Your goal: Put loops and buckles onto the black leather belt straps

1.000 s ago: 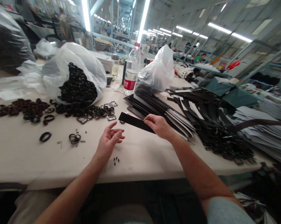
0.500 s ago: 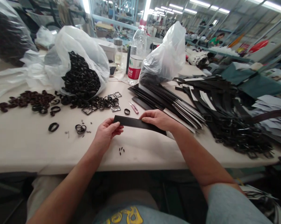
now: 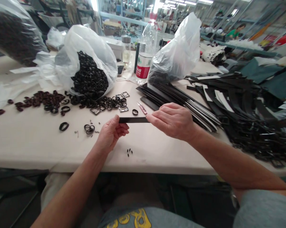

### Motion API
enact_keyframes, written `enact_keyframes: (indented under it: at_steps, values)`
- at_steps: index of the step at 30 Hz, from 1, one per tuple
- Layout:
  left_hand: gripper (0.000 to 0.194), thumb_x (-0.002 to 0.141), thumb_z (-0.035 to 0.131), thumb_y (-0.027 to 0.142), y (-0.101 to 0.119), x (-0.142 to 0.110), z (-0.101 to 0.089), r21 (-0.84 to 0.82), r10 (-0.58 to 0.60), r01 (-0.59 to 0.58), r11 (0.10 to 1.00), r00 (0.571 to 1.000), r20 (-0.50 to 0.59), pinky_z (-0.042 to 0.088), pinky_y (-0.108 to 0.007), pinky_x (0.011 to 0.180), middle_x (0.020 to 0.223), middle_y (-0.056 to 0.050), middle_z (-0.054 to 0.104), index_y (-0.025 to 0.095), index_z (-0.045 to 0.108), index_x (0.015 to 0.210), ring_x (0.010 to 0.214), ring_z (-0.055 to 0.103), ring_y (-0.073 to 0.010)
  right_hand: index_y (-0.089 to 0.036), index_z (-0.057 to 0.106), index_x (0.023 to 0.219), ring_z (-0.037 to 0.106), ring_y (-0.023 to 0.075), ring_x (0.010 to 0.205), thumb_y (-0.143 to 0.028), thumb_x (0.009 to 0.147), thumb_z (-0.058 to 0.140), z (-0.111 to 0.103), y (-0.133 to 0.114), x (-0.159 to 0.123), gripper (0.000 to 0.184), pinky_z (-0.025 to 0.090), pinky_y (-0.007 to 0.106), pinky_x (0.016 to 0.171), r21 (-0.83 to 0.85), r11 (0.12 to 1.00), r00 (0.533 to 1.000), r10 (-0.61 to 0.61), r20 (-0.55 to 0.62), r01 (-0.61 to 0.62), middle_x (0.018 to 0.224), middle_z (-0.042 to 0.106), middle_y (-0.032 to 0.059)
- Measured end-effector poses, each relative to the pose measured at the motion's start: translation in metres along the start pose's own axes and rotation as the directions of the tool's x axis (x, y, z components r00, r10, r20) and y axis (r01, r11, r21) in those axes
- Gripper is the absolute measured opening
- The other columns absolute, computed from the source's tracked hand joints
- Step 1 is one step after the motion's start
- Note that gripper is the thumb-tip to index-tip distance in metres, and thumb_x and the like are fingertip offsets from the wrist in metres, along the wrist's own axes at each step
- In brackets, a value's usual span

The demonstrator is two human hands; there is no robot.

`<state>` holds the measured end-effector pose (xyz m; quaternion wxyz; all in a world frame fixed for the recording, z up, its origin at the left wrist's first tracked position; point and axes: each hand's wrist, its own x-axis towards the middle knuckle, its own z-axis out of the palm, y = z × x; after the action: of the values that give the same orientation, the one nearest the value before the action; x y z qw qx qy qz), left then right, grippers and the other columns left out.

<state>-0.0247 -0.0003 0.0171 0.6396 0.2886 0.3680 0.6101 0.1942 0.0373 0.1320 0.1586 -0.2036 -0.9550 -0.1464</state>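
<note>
A black belt strap [image 3: 134, 120] is stretched level above the table between my two hands. My left hand [image 3: 112, 133] pinches its left end between thumb and fingers. Further along, my right hand [image 3: 172, 122] is closed over the strap and hides the rest of it. Just beyond the strap lie pink-handled thread snips [image 3: 142, 108] and a black belt loop [image 3: 135, 112]. Several tiny dark pieces [image 3: 129, 152] rest on the table below my hands. More black loops [image 3: 89, 129] and another loop [image 3: 64, 126] lie to the left.
A plastic bag [image 3: 70, 41] spills black loops beside brown loops [image 3: 42, 99] and metal buckles [image 3: 123, 107]. Behind stand a water bottle [image 3: 143, 65] and another bag [image 3: 176, 53]. Stacked straps [image 3: 166, 95] and a pile of buckled belts [image 3: 247, 126] cover the right side.
My right hand has turned over and closed round the strap, its back now facing up. The strap has tilted from face-up to nearly edge-on. The whole view has shifted slightly.
</note>
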Motion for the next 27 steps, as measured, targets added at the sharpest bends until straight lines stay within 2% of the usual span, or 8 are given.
enact_keyframes:
  at_steps: [3,6,12,16,19,21,25,27]
  values:
    - [0.036,0.060,0.086,0.034,-0.002,0.001,0.000,-0.012,0.009,-0.009,1.000,1.000,-0.024,0.048,-0.015,0.052,0.063,0.001,0.065,0.015,0.063,0.081,0.052,0.060,-0.0071,-0.028,0.068,0.108,0.062,0.0143,0.080,-0.039,0.098,0.050,-0.009,0.006,0.008,0.023,0.045,0.029,0.080,0.071,0.997,0.995,0.019,0.099,-0.026,0.084,0.071,-0.0002]
    - [0.031,0.060,0.083,0.025,0.000,0.001,0.000,-0.047,0.024,-0.026,0.999,0.999,-0.044,0.048,-0.015,0.052,0.061,0.003,0.064,0.016,0.063,0.081,0.052,0.059,-0.0064,-0.026,0.067,0.117,0.063,0.0154,0.075,-0.045,0.082,0.072,-0.012,0.012,0.005,0.039,0.043,0.027,0.070,0.114,0.982,0.970,0.127,0.208,-0.153,0.083,0.072,0.0001]
    - [0.022,0.062,0.075,0.022,0.017,-0.003,-0.010,-0.048,0.155,-0.158,0.986,0.986,-0.058,0.042,-0.015,0.043,0.053,0.005,0.057,0.017,0.062,0.079,0.045,0.052,-0.0064,-0.024,0.076,0.093,0.061,0.0100,0.060,-0.024,0.079,0.069,0.000,0.026,-0.034,0.016,0.041,0.022,0.058,0.337,0.823,0.790,0.202,0.579,-0.457,0.070,0.070,-0.0039]
    - [0.019,0.060,0.072,0.021,0.025,-0.002,-0.016,-0.127,0.200,-0.209,0.970,0.977,-0.080,0.041,-0.014,0.043,0.055,0.005,0.057,0.018,0.063,0.077,0.048,0.052,-0.0056,-0.023,0.074,0.102,0.067,0.0143,0.084,-0.028,0.084,0.065,0.002,0.026,-0.053,0.021,0.050,0.026,0.077,0.392,0.808,0.842,0.218,0.494,-0.439,0.100,0.073,0.0026]
    - [0.019,0.060,0.073,0.025,0.025,-0.003,-0.015,-0.124,0.207,-0.206,0.971,0.978,-0.007,0.043,-0.015,0.046,0.056,0.005,0.056,0.019,0.064,0.075,0.049,0.052,-0.0065,-0.024,0.056,0.135,0.058,0.0214,0.120,-0.040,0.076,0.076,0.015,0.016,-0.054,0.064,0.046,0.034,0.102,0.465,0.800,0.896,0.191,0.401,-0.379,0.137,0.057,0.0086]
    - [0.021,0.063,0.075,0.034,0.025,-0.004,-0.013,-0.097,0.210,-0.206,0.974,0.977,0.033,0.045,-0.019,0.047,0.056,0.003,0.056,0.019,0.065,0.074,0.049,0.053,-0.0084,-0.022,0.048,0.142,0.051,0.0246,0.130,-0.039,0.070,0.082,0.035,0.008,-0.052,0.082,0.043,0.038,0.108,0.466,0.813,0.910,0.175,0.376,-0.349,0.142,0.053,0.0112]
    - [0.052,0.068,0.067,0.070,0.032,-0.003,-0.020,-0.052,0.260,-0.260,0.964,0.966,-0.011,0.045,-0.024,0.046,0.052,-0.001,0.056,0.019,0.067,0.068,0.047,0.051,-0.0114,-0.017,0.067,0.115,0.061,0.0220,0.113,-0.017,0.078,0.070,0.076,0.002,-0.045,0.037,0.046,0.036,0.101,0.381,0.868,0.931,0.211,0.296,-0.318,0.118,0.068,0.0096]
    - [0.053,0.066,0.069,0.071,0.043,-0.002,-0.030,-0.041,0.294,-0.296,0.954,0.954,-0.056,0.043,-0.022,0.043,0.049,0.000,0.054,0.018,0.067,0.064,0.044,0.048,-0.0101,-0.018,0.070,0.102,0.064,0.0194,0.100,-0.010,0.083,0.060,0.082,0.002,-0.040,0.023,0.048,0.033,0.095,0.304,0.894,0.931,0.252,0.263,-0.328,0.103,0.072,0.0071]
